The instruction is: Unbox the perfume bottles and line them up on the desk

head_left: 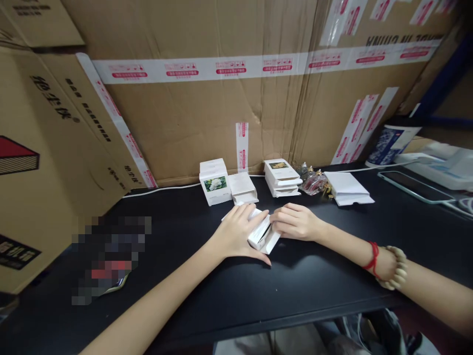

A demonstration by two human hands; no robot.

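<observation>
A small white carton (260, 235) lies on the black table between my hands, its end flap open toward me. My left hand (242, 231) is wrapped over the carton from the left, with the thumb stretched along its near side. At the carton's right edge, my right hand (297, 222) has its fingers curled against the open end and flap. Whether those fingertips pinch the flap or something small is hidden. Just behind stand a white box with a flower picture (215, 183) and a plain white box (243, 187) with its end open.
Stacked white boxes (283, 178), glass perfume bottles (313, 181) and flat white cartons (349, 188) line the back. At right are a phone (416, 186) and a blue-and-white cup (392, 143). Cardboard (192, 118) walls the back and left. A blurred-out item (114, 256) lies left.
</observation>
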